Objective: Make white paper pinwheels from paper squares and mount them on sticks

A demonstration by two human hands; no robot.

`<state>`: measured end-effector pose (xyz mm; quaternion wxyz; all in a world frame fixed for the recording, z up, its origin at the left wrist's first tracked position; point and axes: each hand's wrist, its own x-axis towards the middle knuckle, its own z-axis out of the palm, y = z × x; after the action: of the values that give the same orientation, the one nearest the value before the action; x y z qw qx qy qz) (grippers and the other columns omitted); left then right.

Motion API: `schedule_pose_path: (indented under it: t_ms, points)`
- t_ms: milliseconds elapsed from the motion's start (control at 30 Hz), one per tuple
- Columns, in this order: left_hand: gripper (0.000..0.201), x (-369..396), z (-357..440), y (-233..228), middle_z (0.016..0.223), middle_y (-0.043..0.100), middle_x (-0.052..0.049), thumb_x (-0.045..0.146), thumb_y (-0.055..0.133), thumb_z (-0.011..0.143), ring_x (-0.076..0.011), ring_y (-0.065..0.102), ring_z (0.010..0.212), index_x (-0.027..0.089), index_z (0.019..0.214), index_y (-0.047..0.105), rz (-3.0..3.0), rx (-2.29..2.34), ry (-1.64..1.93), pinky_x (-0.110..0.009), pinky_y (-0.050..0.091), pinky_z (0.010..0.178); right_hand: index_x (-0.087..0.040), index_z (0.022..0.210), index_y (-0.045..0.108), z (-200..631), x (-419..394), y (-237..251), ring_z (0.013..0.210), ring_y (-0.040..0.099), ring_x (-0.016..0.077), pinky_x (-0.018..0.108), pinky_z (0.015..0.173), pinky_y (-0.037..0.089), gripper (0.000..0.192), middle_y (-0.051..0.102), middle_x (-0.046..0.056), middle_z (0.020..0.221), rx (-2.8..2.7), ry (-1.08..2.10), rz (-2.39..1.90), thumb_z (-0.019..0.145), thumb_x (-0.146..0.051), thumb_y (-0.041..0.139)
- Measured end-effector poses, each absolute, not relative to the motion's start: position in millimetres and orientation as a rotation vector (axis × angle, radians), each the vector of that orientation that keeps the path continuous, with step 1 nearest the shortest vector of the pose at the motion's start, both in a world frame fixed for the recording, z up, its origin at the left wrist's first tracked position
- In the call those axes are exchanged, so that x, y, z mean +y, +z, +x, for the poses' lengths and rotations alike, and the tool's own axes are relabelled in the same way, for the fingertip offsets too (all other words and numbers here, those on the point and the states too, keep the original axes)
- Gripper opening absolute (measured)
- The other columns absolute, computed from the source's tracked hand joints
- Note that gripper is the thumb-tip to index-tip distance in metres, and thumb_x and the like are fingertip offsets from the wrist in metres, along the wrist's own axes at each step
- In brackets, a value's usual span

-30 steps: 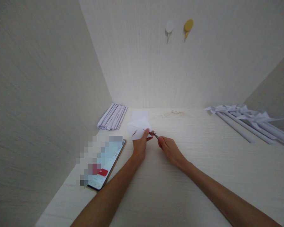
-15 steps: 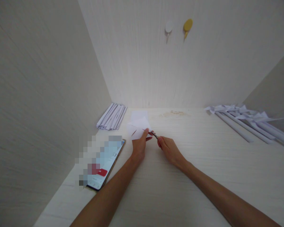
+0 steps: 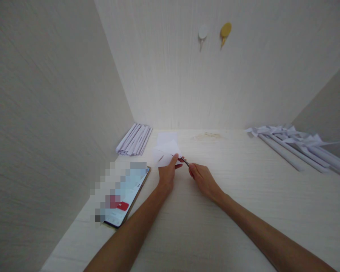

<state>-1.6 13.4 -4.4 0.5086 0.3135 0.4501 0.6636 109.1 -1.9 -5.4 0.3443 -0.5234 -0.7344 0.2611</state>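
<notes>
"What are your grips doing?"

"My left grip [image 3: 167, 174] is pinching the paper [image 3: 164, 148], thumb on top. My right grip [image 3: 200, 176] is curling snugly around a slim dark tool [image 3: 184, 161], its tip meeting the paper's edge."

"Where's the paper?"

"I'm holding it ahead of me, over the surface [image 3: 243, 211]."

"Farther out?"

"A phone [image 3: 136, 193] is lying by my left forearm; rolls [image 3: 134, 140] are resting beyond it."

The phone [image 3: 132, 196] lay on the table [image 3: 192, 234]. Behind the phone was the paper bundle [image 3: 135, 139]; to the phone's right and behind it were the paper sheets [image 3: 167, 146]. The left hand [image 3: 168, 170] was to the phone's right, the right hand [image 3: 201, 176] farther right, and the paper rolls [image 3: 300, 152] farthest right.
</notes>
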Motion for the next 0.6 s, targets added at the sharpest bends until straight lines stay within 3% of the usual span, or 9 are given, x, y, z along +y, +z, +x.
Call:
schedule_pose_path:
  t_ms: [600]
  points:
    - [0.014,14.5,-1.9,-4.6,0.063,0.063,-0.001,0.026,0.061,0.059,-0.0141,0.060,0.062,0.015,0.067,0.057,0.758,1.100,1.605,-0.023,0.046,0.051,-0.021,0.049,0.031,108.9,-1.8,-5.5,0.045,0.035,0.0120,0.025,0.047,0.026,0.039,0.039,-0.001,0.047,-1.923,0.646,-1.375,0.084,-0.034,0.019]
